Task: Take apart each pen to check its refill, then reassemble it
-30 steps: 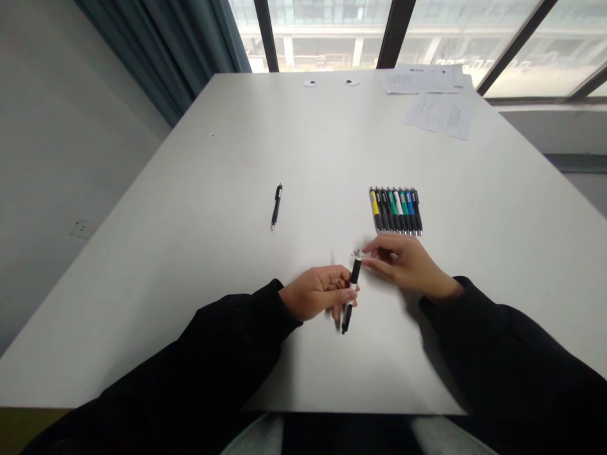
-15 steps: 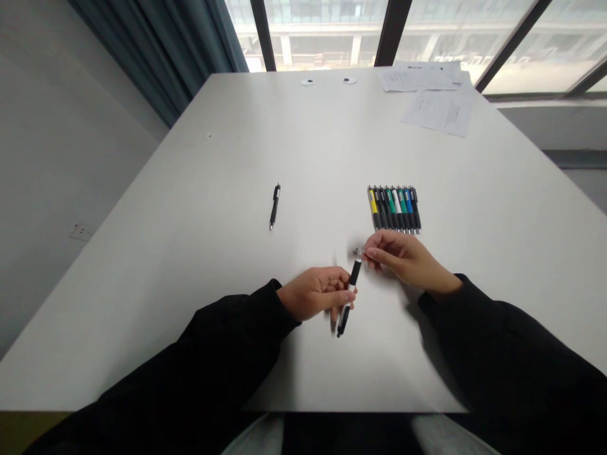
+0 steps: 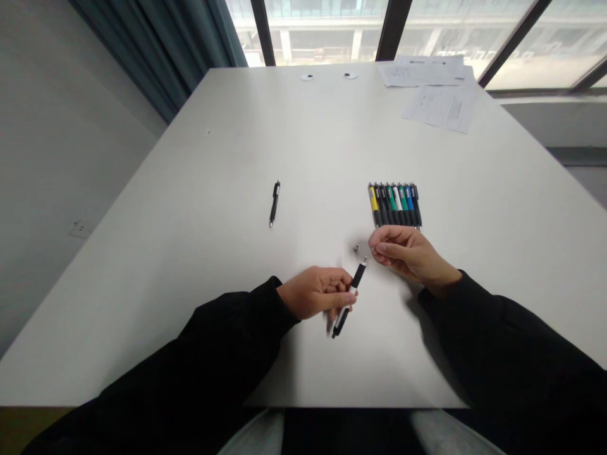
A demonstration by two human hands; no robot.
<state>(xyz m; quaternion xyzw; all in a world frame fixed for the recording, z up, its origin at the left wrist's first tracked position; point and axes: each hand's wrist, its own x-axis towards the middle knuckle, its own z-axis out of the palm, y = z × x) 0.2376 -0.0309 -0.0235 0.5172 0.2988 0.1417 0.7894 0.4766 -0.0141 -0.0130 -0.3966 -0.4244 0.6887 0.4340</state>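
My left hand (image 3: 320, 294) is closed round a white-and-black click pen (image 3: 359, 276) at its middle, the front end slanting up to the right. At that front end a thin pointed part shows in place of a cone. My right hand (image 3: 403, 251) is pinched shut just beyond it, thumb against fingertips. A thin pale sliver shows at its fingertips; what it is I cannot make out. On the table between the hands and a little farther off lies a small metal pen tip (image 3: 356, 248).
A row of several pens (image 3: 395, 205) with yellow, black, green, white and blue barrels lies just beyond my right hand. One black pen (image 3: 274, 203) lies apart to the left. Papers (image 3: 439, 107) and two eye-shaped stickers (image 3: 307, 77) are at the white table's far edge.
My right hand has drawn slightly away to the right from the pen's front end. The pen has tilted a little more to the right, and the small metal tip on the table shows more plainly.
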